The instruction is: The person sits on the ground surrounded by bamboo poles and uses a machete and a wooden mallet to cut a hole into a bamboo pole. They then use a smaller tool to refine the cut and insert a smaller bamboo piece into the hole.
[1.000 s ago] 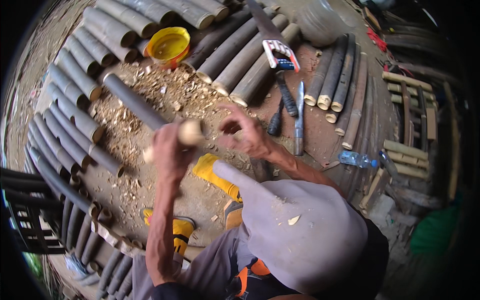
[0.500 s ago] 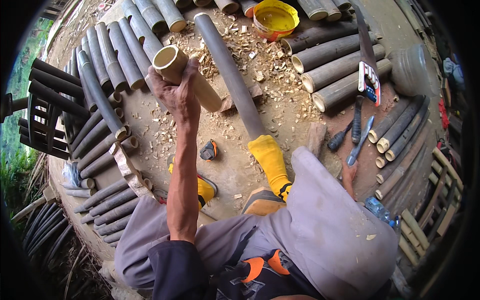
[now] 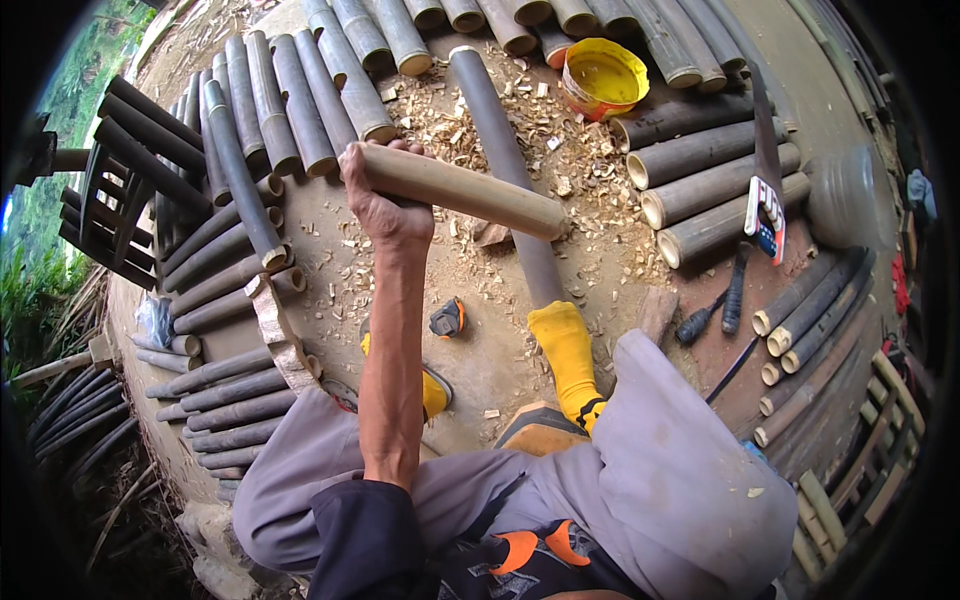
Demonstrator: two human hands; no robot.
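Note:
My left hand [image 3: 390, 200] is wrapped around one end of a short bamboo tube [image 3: 460, 190] with pale, scraped skin. The tube points right, its far end lower, and crosses in front of a dark bamboo pole [image 3: 500, 125] on the ground. A foot in a yellow sock [image 3: 565, 355] is at the pole's near end. Beyond my right knee a thin dark blade [image 3: 733, 368] shows edge-on. My right hand is out of sight, hidden by that knee.
Rows of dark bamboo tubes [image 3: 305, 100] lie left and far. A yellow bucket [image 3: 606, 80] stands among wood shavings [image 3: 590, 180]. At right rest a handsaw [image 3: 765, 200] and black-handled tools [image 3: 735, 290]. An orange-black tape measure [image 3: 447, 318] sits near my left forearm.
My left hand has turned the bamboo tube, so it now points right instead of showing its open end up. My right hand, earlier holding a blade at right, has gone behind my knee.

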